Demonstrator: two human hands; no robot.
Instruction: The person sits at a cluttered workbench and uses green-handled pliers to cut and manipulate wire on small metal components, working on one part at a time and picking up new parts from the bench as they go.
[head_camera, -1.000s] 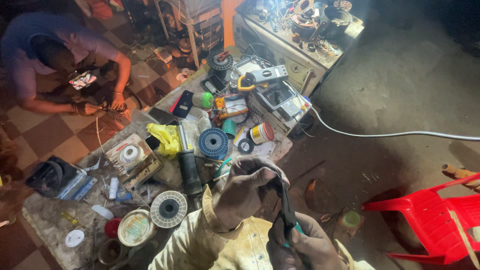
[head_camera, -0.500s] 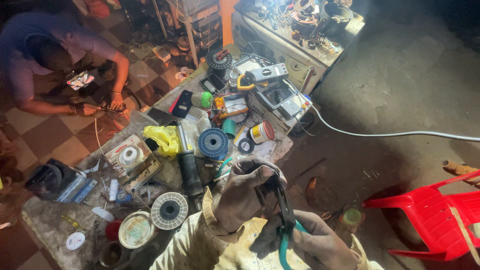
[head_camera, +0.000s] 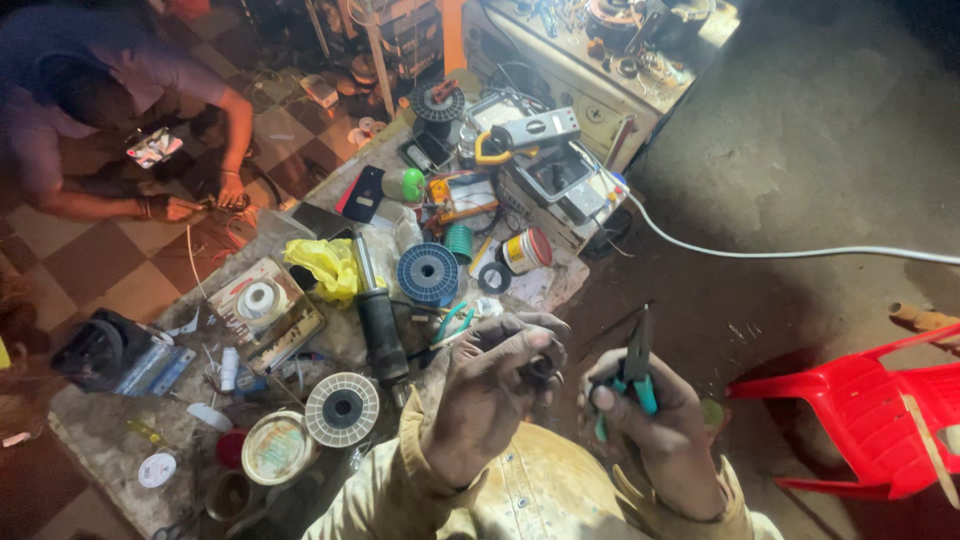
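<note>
Head view: left hand (head_camera: 495, 395) pinches a small dark part (head_camera: 541, 367) at its fingertips, held above the cluttered bench (head_camera: 100, 450); right hand (head_camera: 655, 430) is wrapped round green-handled pliers (head_camera: 634, 370), tips up. Best w/ part held steady, pliers brought in square. Part mostly hidden by fingers, too dark to identify; plier tips blurred.

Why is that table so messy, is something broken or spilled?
Nothing looks spilled or plainly broken. The low table is just crowded: wire spools, a tin, a yellow bag lie jumbled. The right hand holds teal-handled pliers; the left hand pinches a small dark part, too small to identify.
</note>
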